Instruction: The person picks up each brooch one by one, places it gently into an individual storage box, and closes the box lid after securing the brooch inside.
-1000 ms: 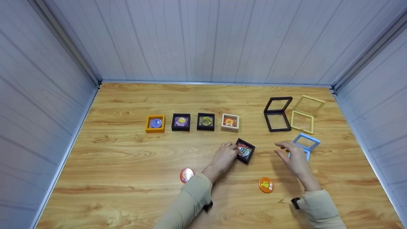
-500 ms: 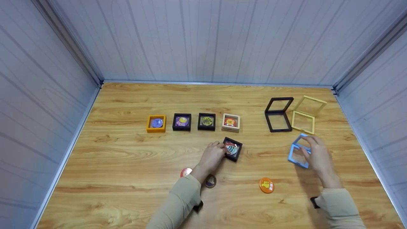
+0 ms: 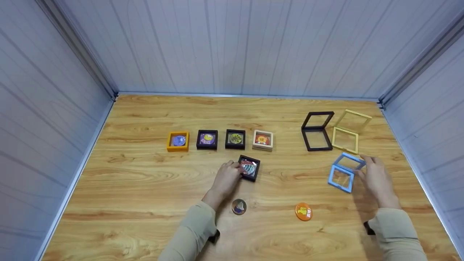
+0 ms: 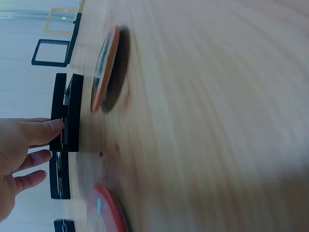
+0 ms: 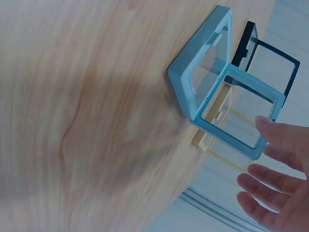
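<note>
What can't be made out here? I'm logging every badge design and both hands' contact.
- Head view: designs on the loose badges and the orange badge are too small.
- Left wrist view: table blurred; left hand cut off by the edge.
- Right wrist view: whether the right hand touches the blue frame is unclear.

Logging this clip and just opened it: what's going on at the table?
A person works with display frames and badges on a wooden table. The left hand touches a closed black frame with a badge inside, in front of a row of four filled frames. The right hand is at the raised lid of an open, empty blue frame. Two loose badges lie near the front edge.
</note>
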A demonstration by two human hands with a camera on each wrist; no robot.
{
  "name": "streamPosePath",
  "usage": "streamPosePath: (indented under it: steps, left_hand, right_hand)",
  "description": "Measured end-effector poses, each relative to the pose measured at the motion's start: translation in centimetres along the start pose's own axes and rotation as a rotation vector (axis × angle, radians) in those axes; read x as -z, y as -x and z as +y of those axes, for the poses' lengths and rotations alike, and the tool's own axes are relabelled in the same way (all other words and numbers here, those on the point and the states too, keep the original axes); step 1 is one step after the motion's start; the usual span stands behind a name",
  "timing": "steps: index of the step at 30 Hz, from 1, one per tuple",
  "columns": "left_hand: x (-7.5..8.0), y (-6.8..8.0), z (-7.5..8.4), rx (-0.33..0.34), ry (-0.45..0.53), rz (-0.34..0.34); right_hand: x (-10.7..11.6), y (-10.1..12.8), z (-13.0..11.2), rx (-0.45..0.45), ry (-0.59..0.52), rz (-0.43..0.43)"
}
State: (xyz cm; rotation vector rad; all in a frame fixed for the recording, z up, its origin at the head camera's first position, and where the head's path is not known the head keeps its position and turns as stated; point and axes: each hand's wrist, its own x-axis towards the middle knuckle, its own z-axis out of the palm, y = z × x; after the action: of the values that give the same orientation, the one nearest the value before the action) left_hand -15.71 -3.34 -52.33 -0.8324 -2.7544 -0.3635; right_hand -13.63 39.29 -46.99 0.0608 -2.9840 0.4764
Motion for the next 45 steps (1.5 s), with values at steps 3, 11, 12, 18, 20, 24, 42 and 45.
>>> streamPosePath:
  steps: [3, 11, 12, 18, 20, 24, 42, 45]
  left_hand:
    - [0.2, 0.5, -0.6, 0.027, 0.034, 0.004]
    - [0.7, 2.1, -2.5, 0.076, 0.100, 0.081]
    - [0.8, 2.4, -2.8, 0.082, 0.112, 0.087]
    - [1.6, 3.8, -4.2, 0.131, 0.166, 0.094]
    - [1.8, 4.3, -4.7, 0.148, 0.172, 0.095]
    - [2.3, 5.2, -5.6, 0.179, 0.183, 0.096]
    - [4.4, 9.4, -9.2, 0.281, 0.185, 0.107]
    - [4.7, 10.0, -9.8, 0.308, 0.184, 0.093]
  right_hand:
    - [0.0, 0.0, 0.2, -0.011, -0.010, -0.022]
    - [-0.4, -0.2, 0.7, -0.022, -0.080, 0.011]
    - [-0.6, -0.2, 0.7, -0.015, -0.083, 0.034]
    - [-1.3, -0.2, 0.5, -0.007, -0.090, 0.126]
    - [-1.5, -0.2, 0.3, -0.014, -0.099, 0.132]
    - [-2.0, -0.2, -0.5, -0.010, -0.120, 0.155]
    - [-4.6, -1.0, -4.7, 0.124, -0.226, 0.243]
    - [-4.8, -1.2, -5.4, 0.122, -0.233, 0.225]
